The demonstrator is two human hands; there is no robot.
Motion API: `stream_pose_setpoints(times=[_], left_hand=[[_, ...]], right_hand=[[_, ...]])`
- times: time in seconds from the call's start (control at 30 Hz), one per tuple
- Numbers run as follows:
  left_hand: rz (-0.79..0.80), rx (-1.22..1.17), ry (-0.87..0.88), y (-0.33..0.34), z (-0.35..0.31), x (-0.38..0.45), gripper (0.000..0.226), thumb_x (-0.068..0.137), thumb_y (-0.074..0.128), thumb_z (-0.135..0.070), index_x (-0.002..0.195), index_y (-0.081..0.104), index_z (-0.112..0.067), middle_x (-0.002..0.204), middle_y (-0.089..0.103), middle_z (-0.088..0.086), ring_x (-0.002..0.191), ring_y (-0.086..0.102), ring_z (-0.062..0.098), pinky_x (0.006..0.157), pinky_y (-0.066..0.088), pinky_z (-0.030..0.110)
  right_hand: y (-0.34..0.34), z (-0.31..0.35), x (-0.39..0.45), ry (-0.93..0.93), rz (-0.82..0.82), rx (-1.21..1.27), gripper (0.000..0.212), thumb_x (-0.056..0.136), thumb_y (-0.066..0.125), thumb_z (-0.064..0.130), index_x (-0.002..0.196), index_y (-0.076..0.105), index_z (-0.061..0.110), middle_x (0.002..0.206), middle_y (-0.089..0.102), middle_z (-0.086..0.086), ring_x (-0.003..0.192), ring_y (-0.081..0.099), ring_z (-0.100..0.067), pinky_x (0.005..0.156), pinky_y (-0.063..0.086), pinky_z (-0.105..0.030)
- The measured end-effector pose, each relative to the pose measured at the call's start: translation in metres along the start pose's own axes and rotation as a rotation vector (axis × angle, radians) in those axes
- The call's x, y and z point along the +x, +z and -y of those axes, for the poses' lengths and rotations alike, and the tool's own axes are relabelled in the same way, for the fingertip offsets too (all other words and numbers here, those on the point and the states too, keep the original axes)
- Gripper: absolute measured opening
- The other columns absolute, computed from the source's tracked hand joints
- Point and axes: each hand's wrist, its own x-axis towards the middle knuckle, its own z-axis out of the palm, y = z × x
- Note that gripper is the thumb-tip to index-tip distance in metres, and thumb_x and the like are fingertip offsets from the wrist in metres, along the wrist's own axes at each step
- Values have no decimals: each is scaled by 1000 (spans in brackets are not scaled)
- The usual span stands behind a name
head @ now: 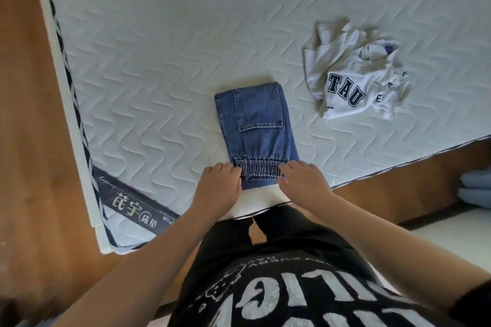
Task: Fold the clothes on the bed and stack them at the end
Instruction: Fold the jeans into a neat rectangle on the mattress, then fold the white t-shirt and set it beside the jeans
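Folded blue jeans (256,125) lie on the white quilted mattress (159,61), pocket side up, with the elastic waistband nearest me. My left hand (218,186) grips the waistband's left end, fingers curled over its edge. My right hand (305,180) grips the waistband's right end the same way. A crumpled white T-shirt (353,79) with dark blue letters lies unfolded to the right of the jeans, apart from them.
The mattress's near edge runs just in front of my body, and its left edge meets a wooden bed frame (32,114). A dark label band (132,204) crosses the near-left corner. Light blue folded fabric (477,188) sits off the bed at far right.
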Motion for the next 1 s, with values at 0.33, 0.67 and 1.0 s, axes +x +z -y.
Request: stream_pose_setpoints(times=[0.33, 0.67, 1.0], left_hand=[[-287, 81, 153, -76, -4, -51, 35, 90, 55, -30, 117, 67, -11, 107, 67, 9, 97, 64, 31, 81, 50, 44], [-372, 123, 323, -96, -35, -97, 46, 90, 59, -37, 130, 60, -14, 125, 60, 10, 117, 56, 32, 95, 45, 49], [-421, 168, 480, -128, -112, -83, 52, 96, 46, -40, 139, 55, -13, 140, 54, 14, 134, 46, 34, 109, 38, 52]], right_hand=[[-43, 30, -82, 148, -190, -36, 37, 102, 36, 35, 132, 50, 19, 132, 53, -1, 120, 48, -22, 101, 34, -33], [-65, 81, -169, 240, -594, -39, 44, 88, 68, 31, 126, 64, 9, 131, 61, -14, 121, 57, -34, 101, 47, -46], [-52, 25, -221, 354, -767, -74, 49, 90, 64, 35, 134, 58, 13, 140, 55, -14, 129, 52, -34, 106, 41, -48]])
